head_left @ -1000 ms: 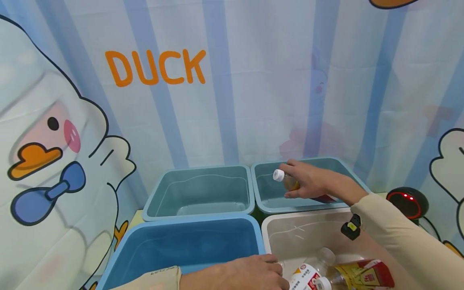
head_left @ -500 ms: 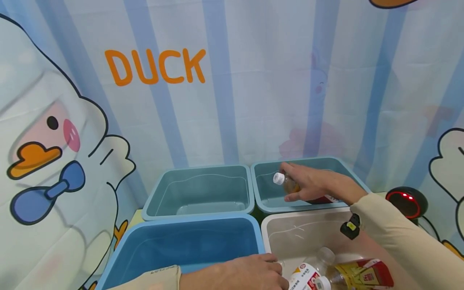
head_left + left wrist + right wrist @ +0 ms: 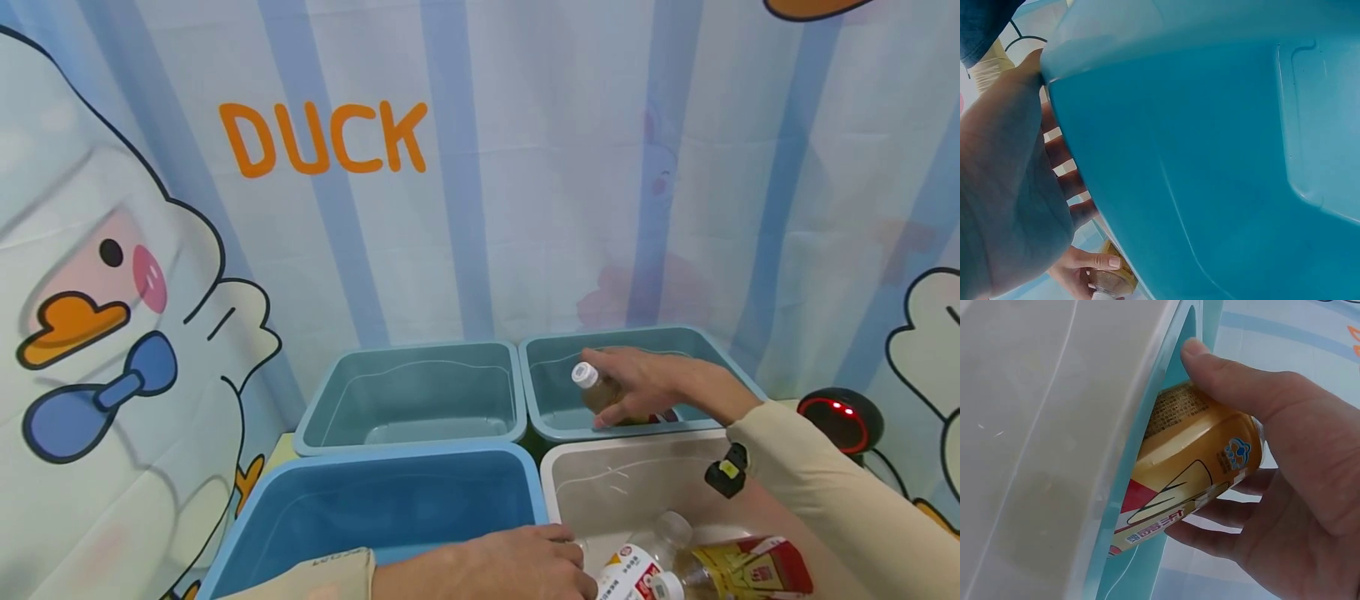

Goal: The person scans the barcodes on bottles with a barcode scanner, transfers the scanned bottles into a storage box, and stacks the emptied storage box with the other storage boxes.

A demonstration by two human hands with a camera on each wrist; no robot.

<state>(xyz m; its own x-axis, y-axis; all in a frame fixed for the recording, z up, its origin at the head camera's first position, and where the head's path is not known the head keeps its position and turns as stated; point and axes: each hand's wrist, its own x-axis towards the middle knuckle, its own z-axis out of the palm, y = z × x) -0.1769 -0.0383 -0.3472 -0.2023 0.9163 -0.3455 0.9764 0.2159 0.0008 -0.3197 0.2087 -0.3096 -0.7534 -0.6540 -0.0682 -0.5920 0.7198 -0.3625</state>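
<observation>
My right hand (image 3: pixel 637 383) holds a plastic drink bottle (image 3: pixel 600 394) low in the back right teal bin (image 3: pixel 551 429). The bottle lies tilted, with its white cap pointing left. In the right wrist view, the thumb lies above its gold-and-red label (image 3: pixel 1191 450) and the fingers are beneath. The bottle's base is hidden behind the bin wall. My left hand (image 3: pixel 487 567) rests at the rim between the blue bin (image 3: pixel 397 454) and the beige bin (image 3: pixel 637 442). Its loosely bent fingers (image 3: pixel 1060 150) pass behind the blue wall, and no held thing shows there.
Inside the beige bin lie a bottle with a white-and-red label (image 3: pixel 630 573) and one with a yellow-and-red label (image 3: pixel 753 567). Another teal bin (image 3: pixel 420 400) stands at back left. A black round device (image 3: pixel 843 419) with red lights stands at right, before a printed curtain (image 3: pixel 525 167).
My right hand has lowered the bottle farther into the back right teal bin, its cap shifting slightly down and right. The left hand stays in place.
</observation>
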